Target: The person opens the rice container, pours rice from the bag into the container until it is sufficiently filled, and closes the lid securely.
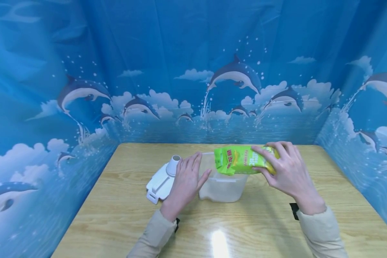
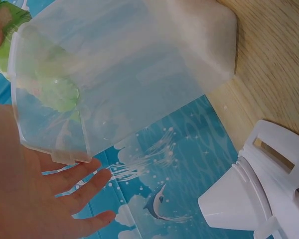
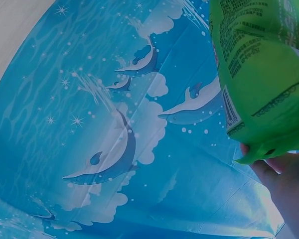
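My right hand (image 1: pixel 285 170) grips a bright green plastic packet (image 1: pixel 240 159) with red print. The packet lies on its side over the mouth of a translucent plastic container (image 1: pixel 222 190), its crimped end above the opening. In the right wrist view the packet (image 3: pixel 264 74) shows dark print and a barcode. My left hand (image 1: pixel 187 179) is at the container's left side, fingers extended. In the left wrist view the fingers (image 2: pixel 84 191) are spread right by the rim. Through the wall of the container (image 2: pixel 139 74), the green packet shows at the mouth and something whitish lies at the base.
To the left of the container a white lid (image 1: pixel 161 182) with a slotted handle lies on the wooden table (image 1: pixel 116 215). A white tapered cup (image 1: pixel 173 165) stands on the lid. Blue dolphin-print curtains (image 1: pixel 180 71) surround the table at the back and sides.
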Motion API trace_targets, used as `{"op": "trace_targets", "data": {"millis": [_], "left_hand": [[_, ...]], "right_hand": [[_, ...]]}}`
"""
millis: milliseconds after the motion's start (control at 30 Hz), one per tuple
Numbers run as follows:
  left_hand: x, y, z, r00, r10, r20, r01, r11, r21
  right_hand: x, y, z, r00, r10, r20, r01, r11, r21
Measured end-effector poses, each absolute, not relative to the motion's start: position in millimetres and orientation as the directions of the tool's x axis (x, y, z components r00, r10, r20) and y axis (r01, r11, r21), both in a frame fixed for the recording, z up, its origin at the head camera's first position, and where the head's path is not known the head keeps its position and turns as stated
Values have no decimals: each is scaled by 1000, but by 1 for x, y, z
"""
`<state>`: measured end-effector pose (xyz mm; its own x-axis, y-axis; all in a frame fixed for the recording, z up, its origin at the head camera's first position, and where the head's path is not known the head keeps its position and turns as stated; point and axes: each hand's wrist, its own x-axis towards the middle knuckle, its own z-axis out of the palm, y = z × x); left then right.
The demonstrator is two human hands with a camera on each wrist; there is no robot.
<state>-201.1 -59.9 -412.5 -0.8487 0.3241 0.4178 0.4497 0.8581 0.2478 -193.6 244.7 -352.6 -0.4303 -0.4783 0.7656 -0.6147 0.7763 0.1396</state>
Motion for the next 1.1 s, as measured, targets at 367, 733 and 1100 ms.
{"op": "trace_targets", "data": {"millis": [367,733,1100], "left_hand": [[-201,-61,-412,-843,324,429,454,857,243],[-202,-60,-413,-832,333,444,468,850,240],[-202,-61,-413,-836,331,437,465,851,245]], "right_hand": [[-194,245,-352,-426,-473,771,-609,780,143],[-192,248,-349,-431,-468,772,-596,790,147],[-191,252,-348,-429,-467,773,-585,796,157]]}}
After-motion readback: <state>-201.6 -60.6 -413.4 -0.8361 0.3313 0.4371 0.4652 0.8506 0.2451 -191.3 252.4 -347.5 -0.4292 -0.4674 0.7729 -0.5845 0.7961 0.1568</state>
